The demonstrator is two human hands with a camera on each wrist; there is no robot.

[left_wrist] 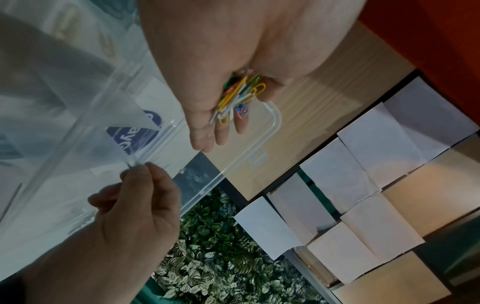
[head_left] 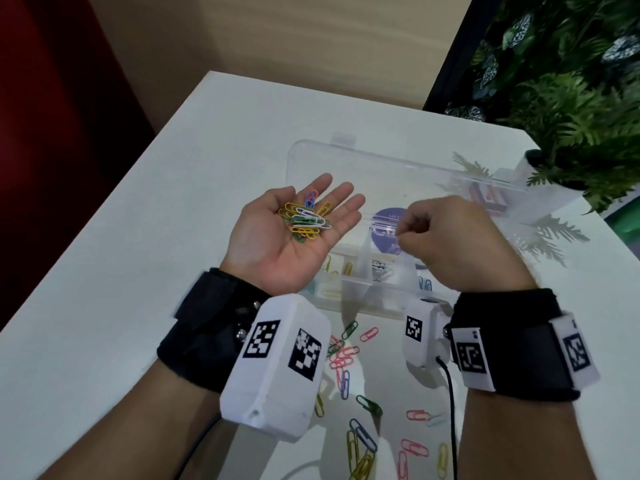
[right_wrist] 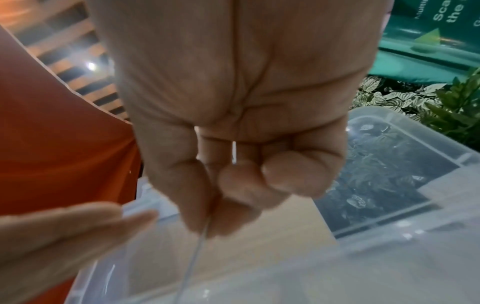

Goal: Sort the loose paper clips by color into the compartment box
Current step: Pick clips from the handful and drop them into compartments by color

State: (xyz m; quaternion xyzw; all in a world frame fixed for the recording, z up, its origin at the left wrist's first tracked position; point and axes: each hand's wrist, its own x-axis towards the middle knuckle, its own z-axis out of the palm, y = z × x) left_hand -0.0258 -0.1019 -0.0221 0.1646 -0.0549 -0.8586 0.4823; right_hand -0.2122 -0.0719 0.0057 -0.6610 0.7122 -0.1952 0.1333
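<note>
My left hand [head_left: 263, 247] is held palm up over the box's left end, fingers straight. A mixed pile of paper clips [head_left: 304, 220], yellow, white, green, blue and pink, rests on it, also seen in the left wrist view [left_wrist: 241, 94]. My right hand [head_left: 403, 233] hovers over the clear compartment box [head_left: 367, 296] and pinches a pale, white-looking clip [right_wrist: 194, 253] between thumb and fingertips [left_wrist: 135, 166]. Yellow clips [head_left: 337, 268] lie in a left compartment and blue ones [head_left: 424, 284] further right. More loose clips [head_left: 346, 355] are scattered on the white table near me.
The box's clear lid [head_left: 381, 168] lies open flat behind the compartments. A potted fern [head_left: 571, 116] stands at the table's right back corner. A black cable [head_left: 450, 393] runs from my right wrist. The table's left edge [head_left: 104, 216] runs diagonally.
</note>
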